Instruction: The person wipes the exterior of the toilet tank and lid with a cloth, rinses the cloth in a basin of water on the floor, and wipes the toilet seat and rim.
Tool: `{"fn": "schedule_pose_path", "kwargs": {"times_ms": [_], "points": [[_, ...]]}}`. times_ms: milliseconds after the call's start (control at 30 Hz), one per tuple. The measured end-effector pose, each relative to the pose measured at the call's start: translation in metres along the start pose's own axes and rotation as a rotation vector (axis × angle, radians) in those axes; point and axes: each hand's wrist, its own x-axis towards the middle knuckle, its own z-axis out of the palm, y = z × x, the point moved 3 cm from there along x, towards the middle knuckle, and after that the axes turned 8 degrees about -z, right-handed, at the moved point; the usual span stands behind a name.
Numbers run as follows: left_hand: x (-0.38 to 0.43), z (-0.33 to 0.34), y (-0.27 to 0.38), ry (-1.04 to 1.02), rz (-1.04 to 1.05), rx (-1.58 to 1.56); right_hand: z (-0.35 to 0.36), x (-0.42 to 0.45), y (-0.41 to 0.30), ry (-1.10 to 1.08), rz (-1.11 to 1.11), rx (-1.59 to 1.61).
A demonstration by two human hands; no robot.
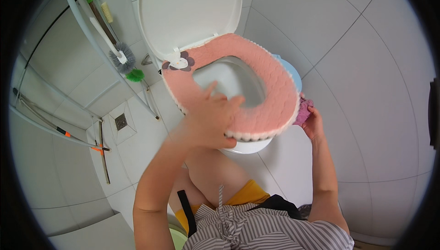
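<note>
My left hand (209, 119), blurred, is over the front left of a pink padded toilet seat cover (237, 43), its fingers spread. Whether it touches the cover is hard to tell. A purple cloth (303, 113) is held in my right hand (314, 123) beside the right edge of the seat. The cover has a white fluffy border and a flower patch (179, 62) at its back left. Below its front edge shows the white toilet bowl rim (252, 147). Upright behind it stands the toilet lid (192, 6).
On the left, a metal rack (103, 54) carries a grey toilet brush (123, 58) and a green brush (135, 75). A squeegee (103, 150) leans below, near a floor drain (120, 121). Something light blue (290, 71) stands behind the seat, by the tiled wall (343, 54).
</note>
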Motion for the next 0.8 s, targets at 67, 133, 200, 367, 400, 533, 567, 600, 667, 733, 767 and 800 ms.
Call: {"fn": "schedule_pose_path", "kwargs": {"times_ms": [67,133,200,367,400,533,567,600,667,733,767,800], "points": [[0.001,-0.029,0.008,0.106,0.023,0.008,-0.005,0.0,0.008,0.0,-0.043,0.05],[0.007,-0.052,0.007,0.28,0.082,0.043,-0.002,0.009,0.008,-0.018,-0.08,0.065],[0.013,-0.089,0.0,0.6,0.175,0.206,0.027,0.019,-0.002,-0.046,-0.173,0.064],[0.032,-0.152,-0.026,1.155,-0.341,0.297,0.128,0.08,-0.043,-0.166,-0.282,-0.026],[0.038,-0.152,-0.027,1.192,-0.473,0.289,0.141,0.093,-0.047,-0.171,-0.324,-0.076],[0.064,-0.157,-0.049,1.34,-0.329,0.451,0.207,0.138,-0.052,-0.181,-0.371,-0.159],[0.067,-0.157,-0.057,1.363,-0.227,0.512,0.221,0.146,-0.054,-0.195,-0.381,-0.128],[0.069,-0.153,-0.059,1.198,-0.34,0.552,0.229,0.156,-0.057,-0.203,-0.387,-0.107],[0.072,-0.15,-0.072,1.124,-0.146,0.585,0.244,0.168,-0.065,-0.207,-0.381,-0.09],[0.071,-0.147,-0.097,0.835,-0.181,0.626,0.252,0.181,-0.074,-0.199,-0.426,-0.079],[0.066,-0.148,-0.119,0.787,-0.25,0.742,0.253,0.185,-0.078,-0.192,-0.451,-0.076],[0.054,-0.154,-0.15,0.721,-0.327,0.873,0.256,0.185,-0.074,-0.158,-0.485,-0.187]]}}
